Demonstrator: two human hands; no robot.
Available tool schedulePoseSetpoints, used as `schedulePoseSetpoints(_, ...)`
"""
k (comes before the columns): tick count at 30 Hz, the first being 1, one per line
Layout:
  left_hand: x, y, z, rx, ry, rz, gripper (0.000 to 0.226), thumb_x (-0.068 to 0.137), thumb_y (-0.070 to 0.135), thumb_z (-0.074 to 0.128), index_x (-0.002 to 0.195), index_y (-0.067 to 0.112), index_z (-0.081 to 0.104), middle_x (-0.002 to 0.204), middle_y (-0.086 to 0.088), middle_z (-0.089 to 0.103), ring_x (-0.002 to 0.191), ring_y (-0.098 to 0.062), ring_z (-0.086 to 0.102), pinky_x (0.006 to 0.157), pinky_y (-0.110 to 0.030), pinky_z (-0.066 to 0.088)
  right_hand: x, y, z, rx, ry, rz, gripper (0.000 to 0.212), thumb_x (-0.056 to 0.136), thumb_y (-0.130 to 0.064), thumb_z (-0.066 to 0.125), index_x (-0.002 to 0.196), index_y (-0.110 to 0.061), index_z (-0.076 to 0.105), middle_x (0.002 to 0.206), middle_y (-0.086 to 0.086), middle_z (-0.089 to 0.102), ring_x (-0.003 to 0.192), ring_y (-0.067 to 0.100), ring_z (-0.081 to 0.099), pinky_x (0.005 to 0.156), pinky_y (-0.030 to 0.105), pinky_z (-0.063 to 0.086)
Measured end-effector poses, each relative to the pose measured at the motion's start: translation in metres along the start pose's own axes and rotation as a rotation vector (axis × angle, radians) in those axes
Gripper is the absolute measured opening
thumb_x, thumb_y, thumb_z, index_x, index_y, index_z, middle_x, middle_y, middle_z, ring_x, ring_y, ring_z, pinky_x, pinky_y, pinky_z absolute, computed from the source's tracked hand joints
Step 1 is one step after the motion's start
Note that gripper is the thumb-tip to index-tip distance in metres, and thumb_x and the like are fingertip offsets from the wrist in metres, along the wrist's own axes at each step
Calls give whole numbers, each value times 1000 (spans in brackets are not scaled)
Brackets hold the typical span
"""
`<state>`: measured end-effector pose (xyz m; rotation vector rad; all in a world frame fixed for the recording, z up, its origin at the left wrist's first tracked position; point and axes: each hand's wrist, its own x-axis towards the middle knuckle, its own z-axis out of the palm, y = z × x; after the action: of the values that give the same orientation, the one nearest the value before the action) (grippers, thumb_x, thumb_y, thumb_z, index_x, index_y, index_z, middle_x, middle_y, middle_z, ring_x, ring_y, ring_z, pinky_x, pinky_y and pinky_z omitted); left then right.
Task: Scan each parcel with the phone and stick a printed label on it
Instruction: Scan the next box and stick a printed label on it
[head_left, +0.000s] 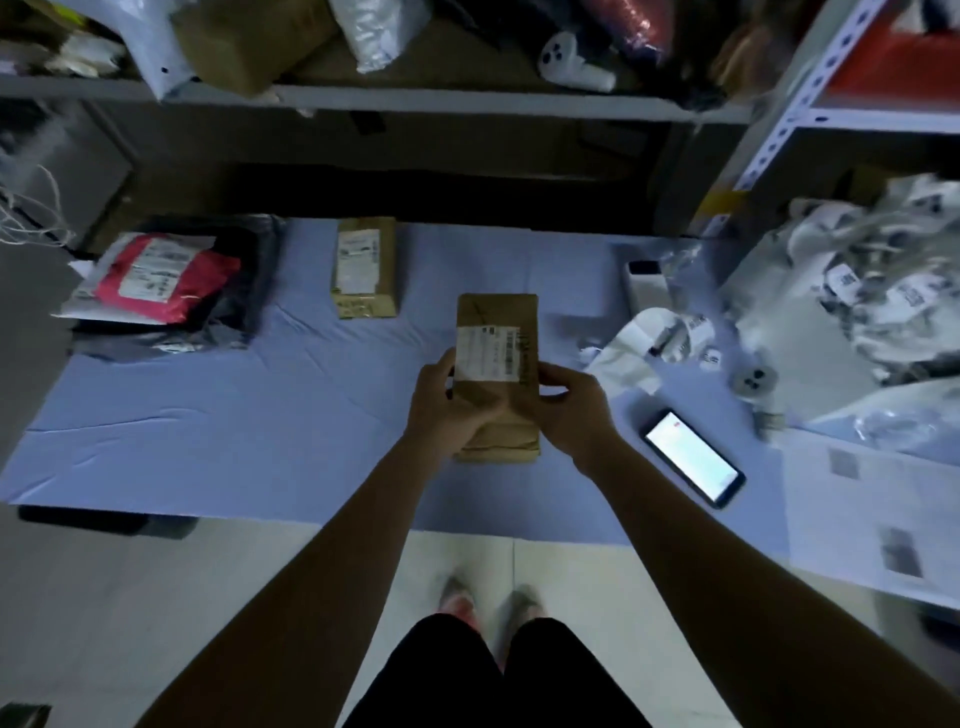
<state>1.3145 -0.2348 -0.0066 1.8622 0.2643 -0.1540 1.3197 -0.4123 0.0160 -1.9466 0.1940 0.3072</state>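
While both forearms reach over the blue cloth (218, 415), the left hand (441, 402) curls round the left edge of a brown paper parcel (496, 314), thumb on top. The right hand (569, 400) grips its right edge, fingers seemingly wrapped beneath. A white label (488, 353) sits on the parcel. The lit phone (691, 457) lies face up just right. Farther back rests a second brown parcel (363, 267).

**Paper, cloth, plastic, glass**

The parcel (496, 317) is matt, creased brown paper with a smooth white paper label (488, 353). Wrinkled lilac cloth covers the tabletop (234, 415). The phone (693, 460) screen is glossy; the red mailer (208, 283) looks like plastic.
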Motion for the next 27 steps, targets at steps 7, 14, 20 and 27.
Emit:
schedulePoseSetpoints(7, -8, -32, 47, -3, -64, 11, 61, 67, 14, 84, 121, 31, 62, 108, 18, 67, 104, -9, 67, 81, -20, 58, -24, 53, -7, 95, 70, 137, 36, 83, -36, 82, 118, -32, 75, 99, -16, 77, 89, 7, 75, 86, 43, 63)
schedulePoseSetpoints(14, 9, -35, 59, 64, -73, -245, 108, 43, 52, 92, 140, 31, 49, 129, 8, 58, 120, -18, 57, 100, -41, 52, -3, 60, -46, -101, 65, 180, 54, 89, -29, 77, 139, -16, 61, 135, -1, 66, 114, 16, 68, 101, 34, 52)
schedulePoseSetpoints(20, 1, -34, 87, 36, -48, -282, 99, 58, 52, 85, 147, 40, 43, 128, 9, 61, 115, -17, 59, 100, -40, 53, 19, 103, -114, -642, 89, 124, 76, 81, -38, 81, 147, -14, 51, 138, 13, 58, 128, 33, 53, 107, 45, 45)
schedulePoseSetpoints(27, -22, -17, 126, -19, 35, -319, 107, 55, 52, 91, 144, 54, 33, 128, 13, 62, 117, -15, 62, 94, -37, 56, 41, 150, -153, -937, -109, 163, 87, 80, -56, 77, 146, -16, 36, 144, 13, 42, 135, 36, 41, 101, 52, 45)
